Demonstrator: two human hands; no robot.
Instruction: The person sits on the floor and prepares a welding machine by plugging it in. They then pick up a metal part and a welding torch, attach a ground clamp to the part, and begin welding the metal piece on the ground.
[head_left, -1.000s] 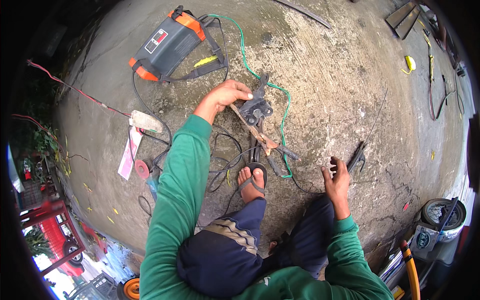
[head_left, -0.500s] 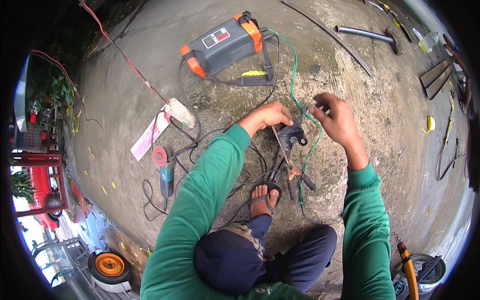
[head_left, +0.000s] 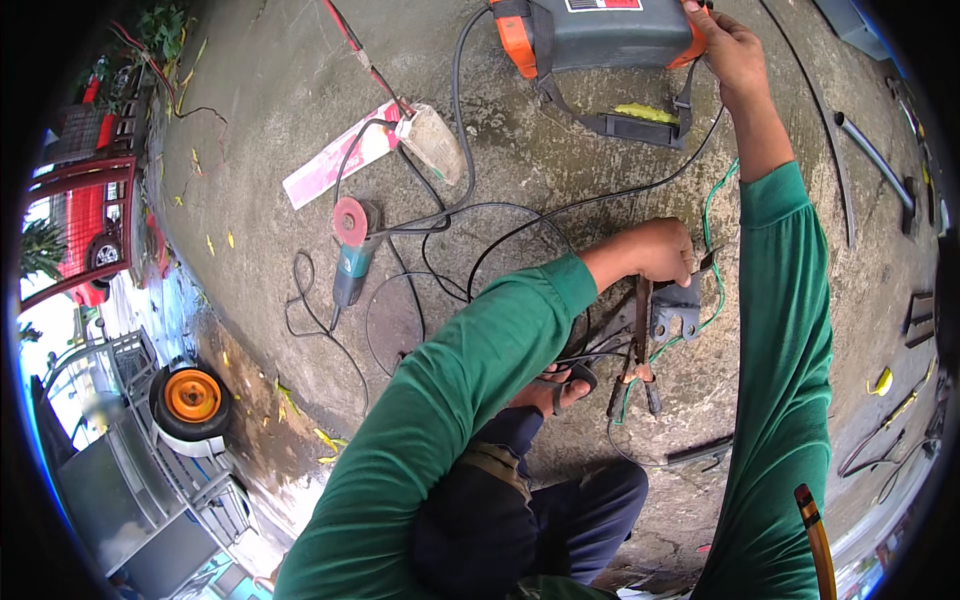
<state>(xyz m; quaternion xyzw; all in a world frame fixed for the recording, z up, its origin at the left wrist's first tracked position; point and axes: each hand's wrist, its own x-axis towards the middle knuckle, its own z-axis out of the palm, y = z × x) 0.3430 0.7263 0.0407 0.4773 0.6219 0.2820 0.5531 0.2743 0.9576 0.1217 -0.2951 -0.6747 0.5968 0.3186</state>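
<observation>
My left hand [head_left: 660, 250] is closed around the upper end of a narrow rusty metal bar [head_left: 642, 315], beside a dark metal bracket with holes [head_left: 678, 306]. A copper-coloured clamp with black handles [head_left: 633, 382] sits at the bar's lower end. At the top, my right hand [head_left: 737, 55] grips the orange right end of a grey welding machine [head_left: 625, 42]; part of the machine is cut off by the picture's edge, and its end panel is hidden. A green cable [head_left: 712, 205] passes the bracket on the right.
An angle grinder [head_left: 352, 250] with a reddish disc lies to the left among black cables. Near it is a pale wrapped block [head_left: 432, 143] with red and black wires. A long metal strip [head_left: 822, 120] and a hammer [head_left: 872, 160] lie at the right. My sandalled foot [head_left: 550, 390] is close to the clamp.
My right hand has left the bracket and reached up to the welding machine. My left hand stays at the bar. The whole view has shifted, with the machine now at the top edge.
</observation>
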